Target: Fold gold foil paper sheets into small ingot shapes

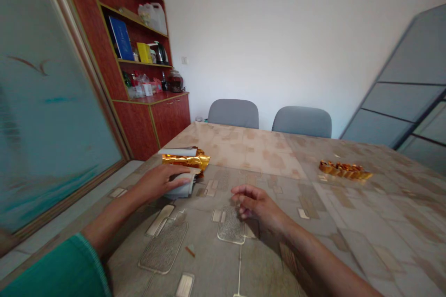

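My left hand (165, 180) rests at the left of the table on a pile of gold foil paper (186, 160) with a pale grey back. Its fingers and thumb close on the folded grey-white sheets (183, 189); part of the grip is hidden. My right hand (252, 200) hovers over the middle of the table, fingers loosely bent and a little apart, with nothing visible between them. Far to the right lies a row of folded gold foil pieces (344, 170), away from both hands.
The patterned table (209, 260) carries a small brown scrap (190, 251) near me. Two grey chairs (233, 113) stand along its far side. A red-brown cabinet (139, 120) with loaded shelves is at the left, beside a frosted glass door (52, 102). A grey panelled partition (411, 74) leans at the right.
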`<state>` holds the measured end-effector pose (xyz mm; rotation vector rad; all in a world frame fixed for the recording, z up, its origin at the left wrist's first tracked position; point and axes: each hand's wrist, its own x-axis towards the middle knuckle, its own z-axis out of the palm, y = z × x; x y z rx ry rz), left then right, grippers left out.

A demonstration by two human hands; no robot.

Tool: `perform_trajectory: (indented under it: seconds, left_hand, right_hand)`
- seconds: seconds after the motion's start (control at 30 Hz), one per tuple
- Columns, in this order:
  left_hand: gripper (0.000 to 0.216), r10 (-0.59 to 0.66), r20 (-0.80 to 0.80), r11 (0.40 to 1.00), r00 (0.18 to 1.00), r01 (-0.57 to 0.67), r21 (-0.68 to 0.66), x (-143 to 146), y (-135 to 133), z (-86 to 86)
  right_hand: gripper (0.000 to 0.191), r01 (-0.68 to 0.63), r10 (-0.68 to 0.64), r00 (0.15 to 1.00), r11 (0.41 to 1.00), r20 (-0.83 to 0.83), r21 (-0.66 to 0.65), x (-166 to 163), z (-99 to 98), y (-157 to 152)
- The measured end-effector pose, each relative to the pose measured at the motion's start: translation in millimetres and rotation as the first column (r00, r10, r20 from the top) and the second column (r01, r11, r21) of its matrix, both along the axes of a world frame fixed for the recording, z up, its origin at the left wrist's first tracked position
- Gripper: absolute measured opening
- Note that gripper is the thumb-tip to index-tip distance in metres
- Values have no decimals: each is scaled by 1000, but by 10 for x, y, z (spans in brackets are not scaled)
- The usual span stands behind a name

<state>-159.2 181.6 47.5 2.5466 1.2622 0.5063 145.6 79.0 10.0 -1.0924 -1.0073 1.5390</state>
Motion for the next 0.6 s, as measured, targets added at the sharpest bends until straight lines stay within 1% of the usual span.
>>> perform_trajectory:
  seconds: [0.07, 0.13, 0.2, 0.3, 0.37, 0.47, 0.5, 0.53, 0.6]
  left_hand:
    - [51, -22, 3, 1000, 1000, 22, -14, -23, 16, -20]
    - [51, -35, 8, 999, 999, 36, -23, -35, 21, -26]
    - [53, -37, 9, 999, 999, 37, -30, -41, 18, -23]
    - [54, -31, -1, 999, 1000, 31, -38, -56, 11, -1]
    - [61, -35, -6, 999, 999, 35, -41, -77, -3, 32]
    - [84, -78, -19, 997, 997, 78, -17, -130, -54, 102]
    - [89, -88, -33, 996, 996, 88, 4, -154, -77, 121]
    - [90, -89, -53, 995, 995, 91, 31, -181, -100, 132]
    - [79, -67, -93, 992, 993, 76, 96, -240, -141, 123]
  right_hand:
    - [38, -4, 4, 1000, 1000, -15, -11, -156, -40, 165]
    - [38, -11, 11, 999, 1000, -34, -15, -300, -71, 263]
    - [36, -33, 32, 999, 999, -42, -17, -405, -81, 317]
    - [33, -63, 63, 997, 998, -44, -16, -472, -71, 348]
    - [31, -76, 75, 996, 997, -44, -12, -472, -69, 330]
    - [28, -86, 86, 995, 996, -47, -4, -439, -84, 239]
    - [27, -87, 87, 995, 996, -49, -2, -424, -91, 197]
    - [27, -86, 86, 995, 996, -53, 2, -406, -96, 152]
    - [27, -79, 79, 995, 997, -66, 8, -364, -102, 63]
